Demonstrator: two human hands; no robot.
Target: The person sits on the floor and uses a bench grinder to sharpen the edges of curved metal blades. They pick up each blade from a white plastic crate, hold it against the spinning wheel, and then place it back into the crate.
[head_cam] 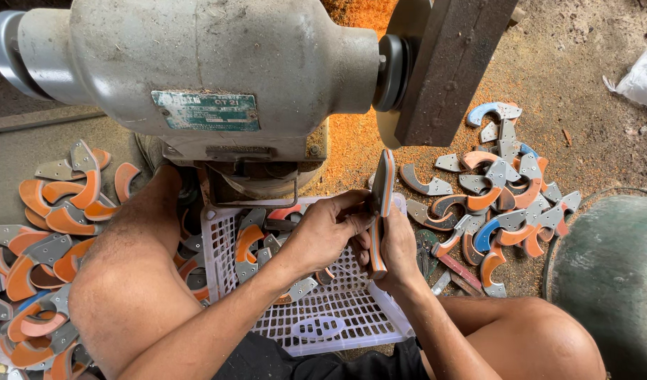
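Both hands meet over the far right corner of a white plastic basket (232,232) and share one curved orange-and-grey handle piece (382,204), held edge-up. The left hand (323,232) reaches in from the left, forearm across the basket, fingers wrapped on the piece's upper half. The right hand (397,250) cups its lower end from beneath, thumb alongside. Just beyond the hands stands a grey bench grinder (197,70). Right of the right hand, more handle pieces (506,190) lie heaped on the floor.
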